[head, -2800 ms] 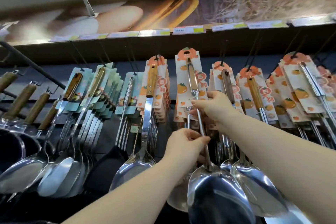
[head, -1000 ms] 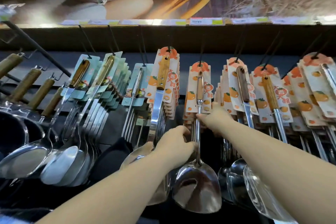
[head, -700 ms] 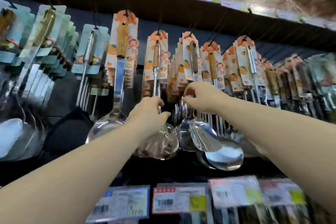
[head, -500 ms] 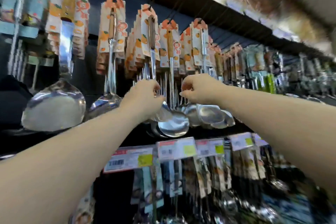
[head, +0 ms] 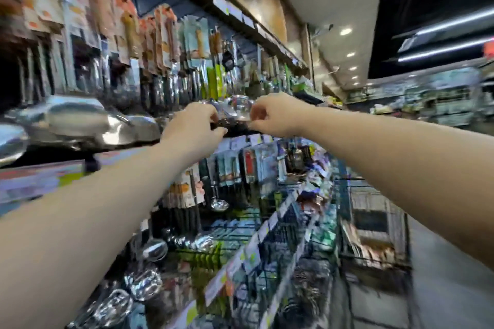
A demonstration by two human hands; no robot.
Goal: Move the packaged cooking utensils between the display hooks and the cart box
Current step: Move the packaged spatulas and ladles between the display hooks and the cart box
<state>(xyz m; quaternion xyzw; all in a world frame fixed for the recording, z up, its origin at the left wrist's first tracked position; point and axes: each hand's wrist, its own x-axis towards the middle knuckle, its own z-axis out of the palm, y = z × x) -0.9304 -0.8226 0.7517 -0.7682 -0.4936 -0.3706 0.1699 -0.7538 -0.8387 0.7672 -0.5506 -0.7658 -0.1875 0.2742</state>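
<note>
– Where is the ladle?

– The ladle (head: 238,106) is up high by the hanging packs (head: 160,35). It sits right between the two hands.

– Do the hands have it?

– The left hand (head: 195,125) has curled fingers at the ladle's left edge. The right hand (head: 275,115) has curled fingers at its right edge. It is all too blurry, so I cannot tell if they really pinch it or only touch it.

– How do you do this part well?

– I think you take the pack by its card, not by the slippery bowl. Use one hand to steady the packs beside it so they do not swing. Slide the pack straight along its hook, then lower it slowly. The cart (head: 374,211) is down on the right, well apart, so look there before you let go.

– How many things are there?

– One ladle between the hands. Two hands. One cart. The hanging packs are many and too blurry to count. I cannot make out a box in the cart.
</note>
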